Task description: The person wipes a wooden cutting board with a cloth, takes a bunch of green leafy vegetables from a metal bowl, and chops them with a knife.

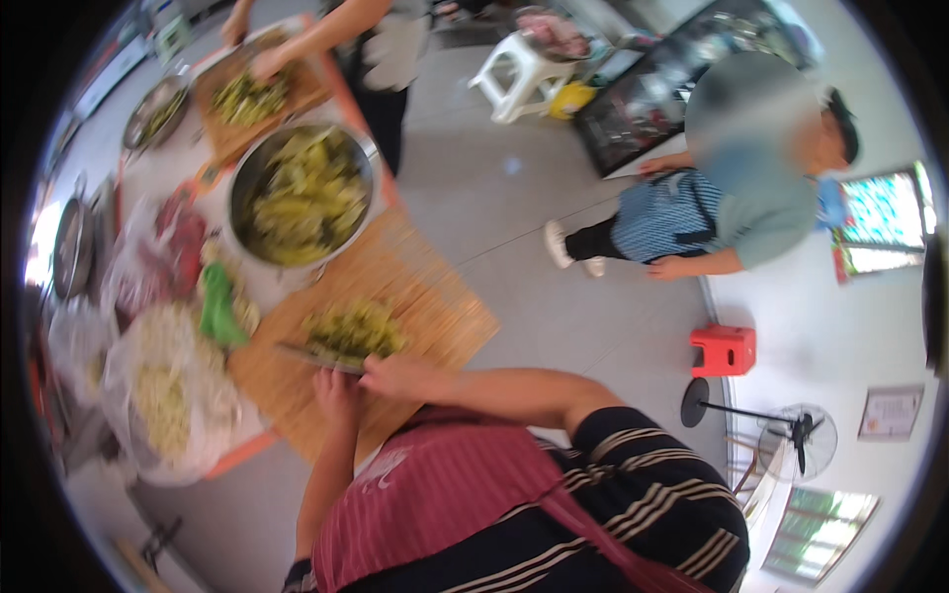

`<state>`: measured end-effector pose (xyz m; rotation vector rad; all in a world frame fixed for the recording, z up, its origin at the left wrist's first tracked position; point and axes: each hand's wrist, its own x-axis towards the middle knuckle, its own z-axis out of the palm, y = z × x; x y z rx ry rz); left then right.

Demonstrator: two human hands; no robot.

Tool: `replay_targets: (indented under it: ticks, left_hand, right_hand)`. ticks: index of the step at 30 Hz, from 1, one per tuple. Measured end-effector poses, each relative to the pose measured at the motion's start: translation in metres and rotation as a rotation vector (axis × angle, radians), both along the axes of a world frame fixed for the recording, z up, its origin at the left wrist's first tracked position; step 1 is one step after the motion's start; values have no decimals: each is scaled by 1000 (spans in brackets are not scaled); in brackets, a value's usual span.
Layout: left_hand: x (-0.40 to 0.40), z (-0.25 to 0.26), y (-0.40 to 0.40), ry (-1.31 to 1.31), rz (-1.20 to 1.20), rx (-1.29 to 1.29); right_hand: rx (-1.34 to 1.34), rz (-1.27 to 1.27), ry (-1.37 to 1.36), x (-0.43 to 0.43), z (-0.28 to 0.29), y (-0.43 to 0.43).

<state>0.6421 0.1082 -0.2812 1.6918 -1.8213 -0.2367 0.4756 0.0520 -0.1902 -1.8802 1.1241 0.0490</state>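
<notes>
A wooden cutting board (pixel 437 319) lies before me with a heap of chopped yellow-green pickled vegetable (pixel 356 326) on it. Along the heap's near side is a kitchen knife (pixel 315 357), its blade pointing left. My right hand (pixel 397 376) is closed around the handle end. My left hand (pixel 337 394) is at the near side of the blade, fingertips against or very close to it; blur hides whether it grips. Just beyond the board, a large metal pot (pixel 236 215) holds bigger pieces of the same leafy vegetable (pixel 311 196).
Plastic bags of pale chopped food (pixel 163 415) and a green bag (pixel 220 307) lie left of the board. Across the table, another person's hand (pixel 268 65) touches chopped greens on a second board (pixel 215 137). A person in an apron (pixel 660 215) stands at right, near a red stool (pixel 723 350).
</notes>
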Motion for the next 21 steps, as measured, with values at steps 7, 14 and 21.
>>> replay_targets:
  ticks: [7, 14, 21]
  left_hand:
    - [-9, 22, -4, -30, 2, -57]
    - [-13, 16, -2, -22, 28, -99]
    - [-18, 21, -1, -18, 102, -16]
  right_hand:
    - [137, -29, 118, -45, 48, 34]
    - [-2, -29, 119, -11, 15, 13]
    - [41, -42, 9, -47, 40, 42]
